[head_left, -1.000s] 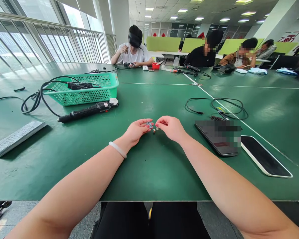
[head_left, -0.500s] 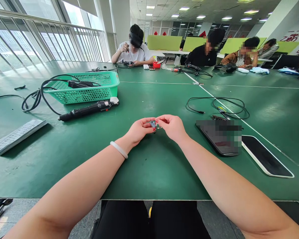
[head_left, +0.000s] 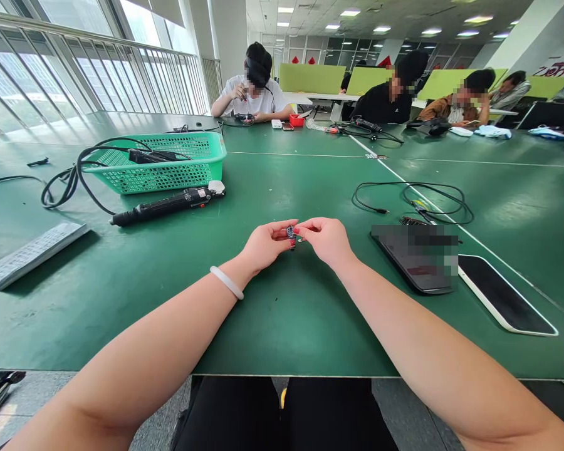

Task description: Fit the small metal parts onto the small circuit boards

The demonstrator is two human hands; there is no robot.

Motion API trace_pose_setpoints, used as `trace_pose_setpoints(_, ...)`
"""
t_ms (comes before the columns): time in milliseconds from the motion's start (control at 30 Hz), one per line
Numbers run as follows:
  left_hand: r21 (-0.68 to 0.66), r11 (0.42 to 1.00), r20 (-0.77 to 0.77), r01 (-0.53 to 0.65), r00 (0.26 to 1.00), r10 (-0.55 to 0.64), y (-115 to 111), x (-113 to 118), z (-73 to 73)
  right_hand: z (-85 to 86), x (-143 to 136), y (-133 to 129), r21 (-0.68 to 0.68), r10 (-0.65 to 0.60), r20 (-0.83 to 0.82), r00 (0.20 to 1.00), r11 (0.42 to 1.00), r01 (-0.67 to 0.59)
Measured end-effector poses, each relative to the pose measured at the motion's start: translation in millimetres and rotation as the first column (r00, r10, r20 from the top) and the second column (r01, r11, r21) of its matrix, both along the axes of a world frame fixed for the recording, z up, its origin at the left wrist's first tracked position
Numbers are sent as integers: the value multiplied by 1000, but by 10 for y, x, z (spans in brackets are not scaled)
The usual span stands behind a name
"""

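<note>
A small dark and silvery part [head_left: 290, 232], like a tiny circuit board, is held just above the green table [head_left: 263, 319]. My left hand [head_left: 267, 244] grips it between thumb and fingers from the left side. From the right, my right hand [head_left: 325, 238] pinches at its edge with thumb and forefinger. The fingertips hide much of the part, so its exact kind and what the right fingers hold of it are unclear. A small piece sticks out below the right fingertips.
A green basket [head_left: 169, 176] with cables stands at left, a black electric screwdriver [head_left: 169, 208] in front. A light grey keyboard-like slab [head_left: 32, 254] lies far left. Right are a cable [head_left: 432, 188], a dark device [head_left: 408, 263] and a phone [head_left: 507, 297]. People sit opposite.
The part has turned a little between my fingers and less of its face shows. My right fingertips cover more of it. The view has shifted slightly.
</note>
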State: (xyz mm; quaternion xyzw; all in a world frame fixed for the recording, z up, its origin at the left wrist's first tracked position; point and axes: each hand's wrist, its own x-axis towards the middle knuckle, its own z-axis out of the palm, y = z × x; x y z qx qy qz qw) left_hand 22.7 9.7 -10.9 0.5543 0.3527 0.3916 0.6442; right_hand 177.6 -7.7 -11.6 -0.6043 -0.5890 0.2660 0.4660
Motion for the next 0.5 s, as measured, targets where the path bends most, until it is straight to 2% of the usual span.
trace_pose_setpoints(167,40,999,-46,-15,999,17,7,-8,-11,9,-31,-31,40,-4,44,999,999,3)
trace_pose_setpoints(367,185,982,-199,-29,978,67,39,-37,-57,48,-83,-82,91,-14,131,991,996,2)
trace_pose_setpoints(500,208,977,-232,-37,969,86,21,-39,-12,53,-82,-85,104,-1,135,991,995,-14)
